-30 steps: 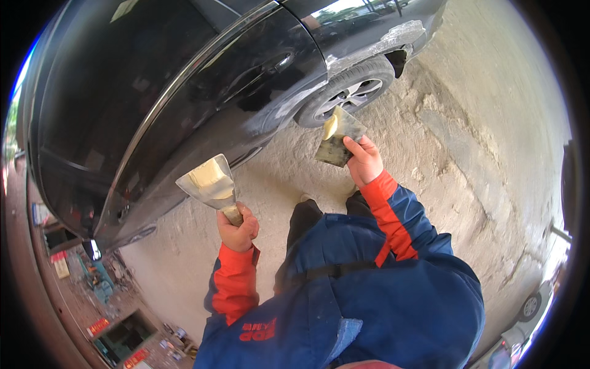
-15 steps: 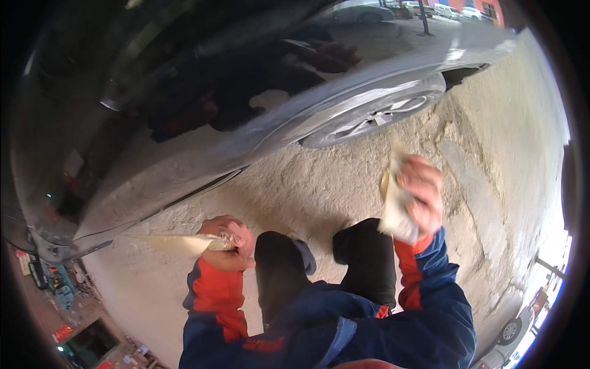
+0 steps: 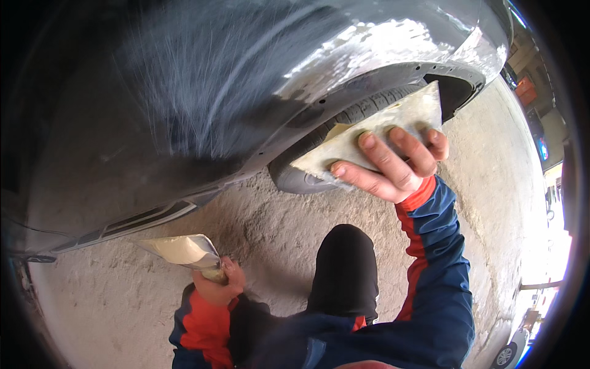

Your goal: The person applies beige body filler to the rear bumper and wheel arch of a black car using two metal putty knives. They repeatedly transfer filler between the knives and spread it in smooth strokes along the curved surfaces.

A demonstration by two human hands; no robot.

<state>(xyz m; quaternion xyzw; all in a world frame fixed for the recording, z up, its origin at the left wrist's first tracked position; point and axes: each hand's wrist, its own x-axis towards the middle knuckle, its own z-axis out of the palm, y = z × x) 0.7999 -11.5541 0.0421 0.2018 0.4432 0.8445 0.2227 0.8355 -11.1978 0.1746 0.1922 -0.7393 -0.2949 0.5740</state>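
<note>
My left hand (image 3: 225, 281), low at left of centre, is closed round the handle of a putty knife. Its wide blade (image 3: 184, 249) points left and carries a smooth cream-coloured paste. Farther up, my right hand (image 3: 396, 165) grips a flat, off-white filler spreader (image 3: 393, 120), fingers laid across its face. A small yellowish bit of paste shows at the spreader's upper edge. Behind the spreader is the wheel arch of a dark car, and it partly hides the tyre (image 3: 362, 111). Whether it touches the car, I cannot tell.
The dark car body (image 3: 203, 92) fills the upper left, with fine pale scratches. A rough whitish patch (image 3: 375, 46) lies above the wheel arch. My bent knee (image 3: 345, 264) is over the uneven concrete floor (image 3: 110, 307). Another vehicle's wheel (image 3: 507, 355) shows at the lower right.
My right hand has moved up and forward with the spreader, to the wheel arch. My left hand with the putty knife is slightly lower. The view has shifted along the car, showing the scratched panel.
</note>
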